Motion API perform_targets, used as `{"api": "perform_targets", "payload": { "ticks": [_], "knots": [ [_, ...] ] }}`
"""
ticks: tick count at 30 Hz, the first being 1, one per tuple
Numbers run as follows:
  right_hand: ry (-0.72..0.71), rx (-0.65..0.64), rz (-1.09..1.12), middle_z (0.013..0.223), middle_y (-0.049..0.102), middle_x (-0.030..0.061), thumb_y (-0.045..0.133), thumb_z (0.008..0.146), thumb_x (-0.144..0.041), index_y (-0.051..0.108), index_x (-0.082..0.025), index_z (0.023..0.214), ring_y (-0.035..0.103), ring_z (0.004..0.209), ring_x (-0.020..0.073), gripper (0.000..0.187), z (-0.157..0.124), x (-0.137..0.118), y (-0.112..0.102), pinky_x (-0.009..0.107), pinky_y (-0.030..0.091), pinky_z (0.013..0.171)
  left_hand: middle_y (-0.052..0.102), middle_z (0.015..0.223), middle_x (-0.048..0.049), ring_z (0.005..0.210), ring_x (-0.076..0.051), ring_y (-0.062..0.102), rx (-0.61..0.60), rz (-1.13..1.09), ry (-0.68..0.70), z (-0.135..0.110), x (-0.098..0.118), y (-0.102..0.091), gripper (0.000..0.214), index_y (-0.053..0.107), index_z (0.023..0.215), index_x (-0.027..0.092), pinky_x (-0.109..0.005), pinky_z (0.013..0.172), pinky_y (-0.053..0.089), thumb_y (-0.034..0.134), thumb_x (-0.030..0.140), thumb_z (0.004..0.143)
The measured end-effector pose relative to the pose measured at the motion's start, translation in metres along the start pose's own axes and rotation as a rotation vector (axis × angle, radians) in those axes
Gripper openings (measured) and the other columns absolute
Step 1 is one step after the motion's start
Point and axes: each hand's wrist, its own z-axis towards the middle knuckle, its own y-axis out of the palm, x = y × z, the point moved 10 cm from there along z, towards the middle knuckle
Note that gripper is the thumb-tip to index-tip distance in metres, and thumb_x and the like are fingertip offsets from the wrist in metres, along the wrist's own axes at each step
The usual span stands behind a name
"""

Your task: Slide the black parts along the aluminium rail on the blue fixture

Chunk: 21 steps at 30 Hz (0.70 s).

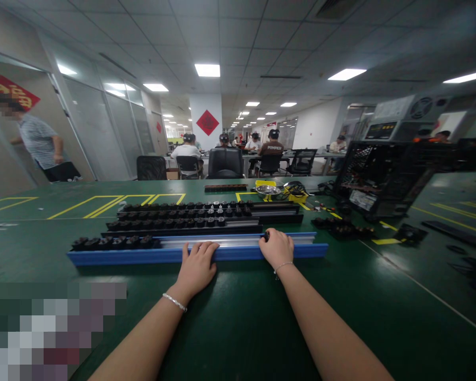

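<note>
In front of me a long blue channel rail (pixel 238 253) with a silvery inside lies across the green table. A row of black round parts (pixel 115 242) fills its left end. My left hand (pixel 198 264) is on the rail's front wall near the middle, fingers curled over the edge. At the right part of the rail my right hand (pixel 278 248) is closed around a small black part (pixel 267 236), mostly hidden by the fingers. Behind stand black rails (pixel 241 228) carrying rows of black parts, a few with metal pins showing.
A metal bowl (pixel 268 190) and a yellow tray (pixel 265 183) stand farther back. An open black computer case (pixel 381 180) and loose black parts (pixel 343 229) are at the right. People sit at far desks; one person (pixel 43 138) is at the left by a door.
</note>
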Motion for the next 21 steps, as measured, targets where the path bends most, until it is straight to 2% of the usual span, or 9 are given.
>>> {"api": "perform_targets", "payload": {
  "ticks": [7,21],
  "knots": [
    [0.018,0.046,-0.011,0.114,0.061,0.0107,0.046,0.078,-0.036,0.054,-0.017,0.114,0.045,0.114,0.0243,0.041,-0.0003,0.0068,-0.0020,0.044,0.020,0.101,0.055,0.127,-0.0037,0.118,-0.025,0.044,0.012,-0.019,0.007,-0.0003,0.0000,-0.0005,0.047,0.048,0.123,0.029,-0.056,0.108,0.010,0.048,0.023,0.076],
    [0.010,0.010,-0.029,0.112,0.062,0.0095,0.044,0.079,-0.035,0.057,-0.019,0.110,0.049,0.111,0.0222,0.037,0.0002,0.0089,-0.0017,0.038,0.025,0.098,0.054,0.127,-0.0037,0.119,-0.025,0.044,0.003,-0.003,0.004,0.0007,0.0010,0.0003,0.049,0.047,0.124,0.030,-0.056,0.108,0.011,0.050,0.025,0.076]
  ]
}}
